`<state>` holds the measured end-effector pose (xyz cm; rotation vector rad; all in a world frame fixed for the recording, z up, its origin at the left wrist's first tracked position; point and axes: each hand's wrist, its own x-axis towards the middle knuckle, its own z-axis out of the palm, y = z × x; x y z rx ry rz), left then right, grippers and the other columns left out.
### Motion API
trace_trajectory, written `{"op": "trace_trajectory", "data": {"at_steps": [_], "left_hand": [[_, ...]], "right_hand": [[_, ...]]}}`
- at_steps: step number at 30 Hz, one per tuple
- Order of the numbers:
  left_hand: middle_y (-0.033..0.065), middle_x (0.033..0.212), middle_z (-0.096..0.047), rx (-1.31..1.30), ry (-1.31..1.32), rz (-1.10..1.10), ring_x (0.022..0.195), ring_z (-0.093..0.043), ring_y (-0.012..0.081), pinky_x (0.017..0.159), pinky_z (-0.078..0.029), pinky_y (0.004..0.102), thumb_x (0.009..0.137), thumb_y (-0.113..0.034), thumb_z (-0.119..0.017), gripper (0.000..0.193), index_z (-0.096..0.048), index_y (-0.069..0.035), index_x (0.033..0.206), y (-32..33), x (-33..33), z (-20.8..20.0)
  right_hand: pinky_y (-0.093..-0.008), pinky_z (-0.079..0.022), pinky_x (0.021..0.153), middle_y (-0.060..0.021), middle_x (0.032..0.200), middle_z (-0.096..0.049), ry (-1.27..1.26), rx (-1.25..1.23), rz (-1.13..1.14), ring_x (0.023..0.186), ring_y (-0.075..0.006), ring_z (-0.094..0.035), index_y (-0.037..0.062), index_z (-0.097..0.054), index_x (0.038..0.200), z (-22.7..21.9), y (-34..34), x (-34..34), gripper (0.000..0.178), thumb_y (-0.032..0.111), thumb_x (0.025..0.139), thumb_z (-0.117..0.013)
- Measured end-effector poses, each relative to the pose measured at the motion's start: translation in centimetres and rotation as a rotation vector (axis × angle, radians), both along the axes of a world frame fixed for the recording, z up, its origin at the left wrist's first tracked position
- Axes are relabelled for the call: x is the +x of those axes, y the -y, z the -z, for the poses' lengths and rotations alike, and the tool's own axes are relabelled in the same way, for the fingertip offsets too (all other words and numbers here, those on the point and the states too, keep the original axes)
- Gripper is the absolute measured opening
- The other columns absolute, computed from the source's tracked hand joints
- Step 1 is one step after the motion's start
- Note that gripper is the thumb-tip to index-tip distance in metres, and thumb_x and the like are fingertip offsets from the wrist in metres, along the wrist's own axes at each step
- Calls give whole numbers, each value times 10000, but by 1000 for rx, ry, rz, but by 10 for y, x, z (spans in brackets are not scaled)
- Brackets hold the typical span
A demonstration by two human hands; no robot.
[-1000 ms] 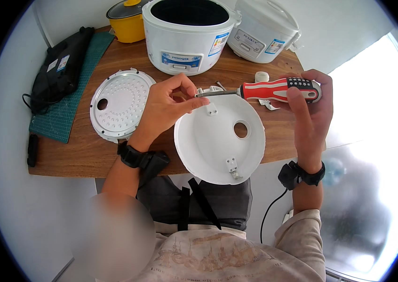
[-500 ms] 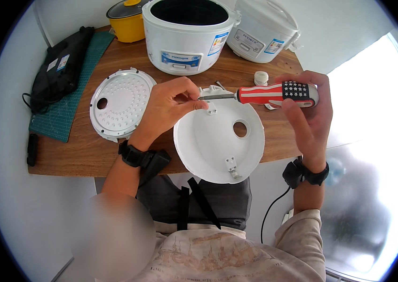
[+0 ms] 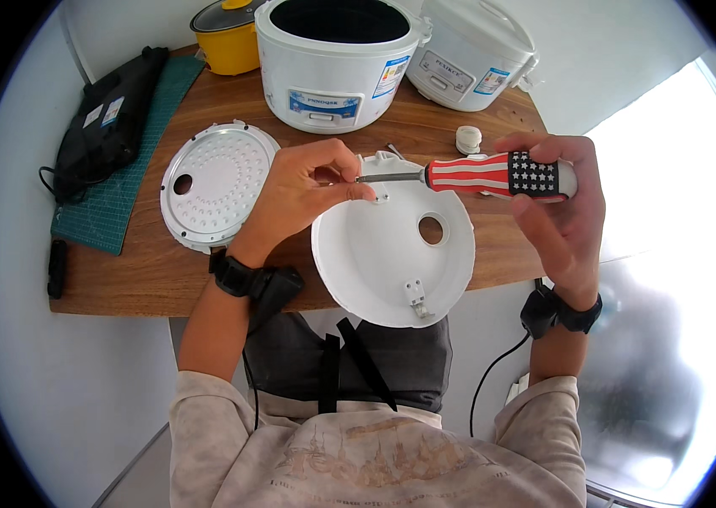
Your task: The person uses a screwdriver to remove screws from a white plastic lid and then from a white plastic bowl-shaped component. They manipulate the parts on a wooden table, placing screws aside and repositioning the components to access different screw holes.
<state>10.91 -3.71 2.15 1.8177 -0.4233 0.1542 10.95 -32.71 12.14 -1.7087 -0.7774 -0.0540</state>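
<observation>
My right hand (image 3: 568,199) is wrapped round the handle end of a screwdriver (image 3: 468,176) with a red, white and black star-and-stripe grip. The screwdriver lies nearly level, its metal shaft pointing left. At its tip my left hand (image 3: 311,186) pinches thumb and fingers together; what sits between them is too small and hidden to name. Below the shaft, a white round plastic lid shell (image 3: 366,262) rests inside up, overhanging the table's front edge. It has a round hole and small brackets. Left of my left hand lies a dimpled metal disc (image 3: 227,182) with a hole.
A large white rice cooker (image 3: 328,76) stands uncovered at the back, a smaller lidded one (image 3: 468,55) to its right and a yellow pot (image 3: 229,52) to its left. A small white cap (image 3: 469,140) sits behind the screwdriver. A black case (image 3: 117,118) lies on a green cutting mat (image 3: 91,224).
The screwdriver's handle has turned in my right hand, bringing more of the star panel into view. My right hand has shifted slightly right and down. My left hand keeps its pinch at the tip.
</observation>
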Motion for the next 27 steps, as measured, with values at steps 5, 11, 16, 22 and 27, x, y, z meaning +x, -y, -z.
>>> {"op": "trace_trajectory", "data": {"at_steps": [5, 11, 16, 22, 27], "left_hand": [[22, 864, -651, 59, -4, -13, 801, -617, 93, 753, -548, 233, 758, -177, -876, 295, -601, -78, 800, 2, 0, -2], [46, 895, -668, -10, 14, 25, 827, -630, 105, 750, -551, 247, 786, -178, -857, 268, -614, -69, 821, 1, -1, 0], [75, 905, -675, -141, -30, -66, 813, -634, 116, 717, -549, 245, 1003, -363, -604, 357, -625, -46, 839, -6, 5, 3], [67, 894, -664, 4, -275, -315, 780, -609, 122, 615, -465, 236, 1020, -447, -509, 428, -645, -46, 961, -18, 18, 18], [147, 1012, -669, 150, -392, -179, 927, -648, 208, 808, -515, 313, 954, -475, -621, 516, -589, -11, 1177, -8, 18, 32]], "right_hand": [[-315, -568, 898, -192, 1246, -573, -21, 16, 29, 1070, -179, -623, 19, -436, 1187, 1, 0, -3, 385, -62, 857, -617], [-316, -553, 911, -207, 1250, -592, -9, -7, 49, 1099, -194, -627, 16, -438, 1206, -1, 2, -8, 384, -37, 883, -637], [-341, -525, 953, -210, 1235, -599, 40, 13, 67, 1103, -215, -629, 13, -441, 1212, -2, 10, -13, 382, -51, 879, -616], [-367, -525, 951, -202, 1204, -614, 109, -40, 103, 1108, -235, -634, 20, -446, 1222, -6, 20, -22, 422, -38, 853, -641], [-373, -534, 933, -186, 1134, -646, 142, -121, 197, 1069, -235, -652, 20, -460, 1217, -8, 29, -34, 456, -30, 821, -682]]}}
